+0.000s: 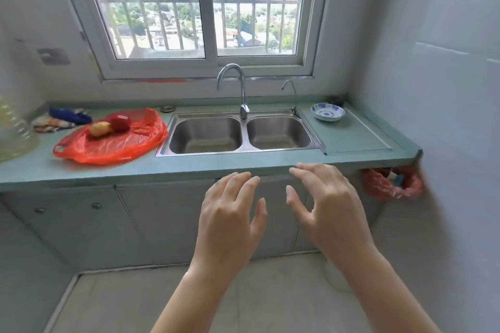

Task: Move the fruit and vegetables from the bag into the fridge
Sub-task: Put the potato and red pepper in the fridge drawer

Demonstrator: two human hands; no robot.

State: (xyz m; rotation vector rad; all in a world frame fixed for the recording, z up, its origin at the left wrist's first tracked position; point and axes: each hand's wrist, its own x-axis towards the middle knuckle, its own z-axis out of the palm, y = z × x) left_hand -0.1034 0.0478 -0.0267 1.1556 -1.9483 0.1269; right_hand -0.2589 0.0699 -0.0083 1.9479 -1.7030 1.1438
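A red plastic bag lies flattened on the green counter, left of the sink. On its far end rest a yellow fruit and a red fruit, side by side. My left hand and my right hand hover in front of the counter's edge, below the sink, fingers spread and holding nothing. Both hands are well to the right of the bag. No fridge is in view.
A double steel sink with a tall tap sits mid-counter. A blue-and-white bowl stands at the right. A large clear bottle and cloths are at the left. A red rubbish bag hangs under the counter's right end.
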